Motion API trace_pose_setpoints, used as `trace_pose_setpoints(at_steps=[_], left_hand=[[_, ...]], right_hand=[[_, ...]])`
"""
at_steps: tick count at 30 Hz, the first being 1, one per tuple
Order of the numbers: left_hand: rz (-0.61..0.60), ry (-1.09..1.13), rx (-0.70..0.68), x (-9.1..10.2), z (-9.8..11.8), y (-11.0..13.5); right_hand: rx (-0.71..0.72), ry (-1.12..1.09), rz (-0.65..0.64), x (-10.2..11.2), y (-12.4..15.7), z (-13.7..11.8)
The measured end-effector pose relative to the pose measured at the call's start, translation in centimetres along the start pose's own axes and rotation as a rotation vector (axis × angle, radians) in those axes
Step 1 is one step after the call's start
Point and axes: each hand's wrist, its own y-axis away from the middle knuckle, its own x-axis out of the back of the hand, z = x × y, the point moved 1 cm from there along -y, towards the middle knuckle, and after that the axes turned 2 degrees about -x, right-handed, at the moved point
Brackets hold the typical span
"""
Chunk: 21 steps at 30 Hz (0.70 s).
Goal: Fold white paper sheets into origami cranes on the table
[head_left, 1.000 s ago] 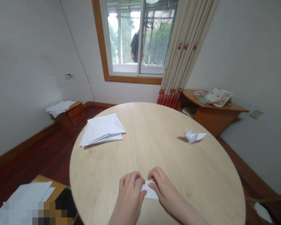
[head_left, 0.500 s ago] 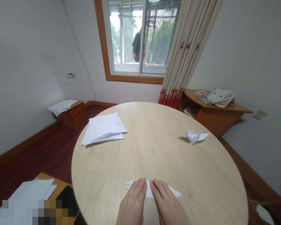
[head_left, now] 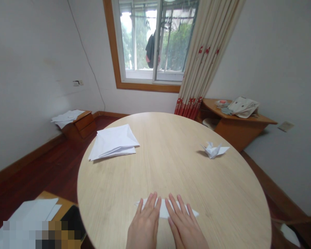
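A long, narrow strip of folded white paper (head_left: 166, 209) lies across the near edge of the round light-wood table (head_left: 171, 173). My left hand (head_left: 145, 221) and my right hand (head_left: 184, 223) rest flat on it side by side, fingers spread, and cover its middle. Its pointed ends stick out past each hand. Farther off on the tabletop are a pile of folded white paper sheets (head_left: 112, 142) and a small white origami crane (head_left: 213, 150), both well out of reach of my fingers.
At lower left, a wooden surface (head_left: 45, 195) holds white sheets and a dark phone or tablet (head_left: 73, 218), partly blurred out. A bedside cabinet (head_left: 79, 126) with papers stands by the left wall. A wooden corner desk (head_left: 238, 126) holds a cloth bag.
My hands have moved from pinching a small folded paper to lying flat with fingers spread. The paper now lies open as a long strip. The view has shifted slightly.
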Motion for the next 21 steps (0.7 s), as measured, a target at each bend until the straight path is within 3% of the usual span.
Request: trace_pose_setpoints(at_steps=[7, 13, 21], left_hand=[[0.028, -0.091, 0.04, -0.8, -0.3, 0.4], [0.125, -0.238, 0.113, -1.1, 0.2, 0.3], [0.144, -0.235, 0.151, -1.4, 0.7, 0.1]], right_hand=[[-0.052, 0.014, 0.02, -0.2, 0.2, 0.3], [-0.115, 0.056, 0.064, 0.0, 0.7, 1.5], [-0.131, 0.072, 0.089, 0.0, 0.4, 1.3]])
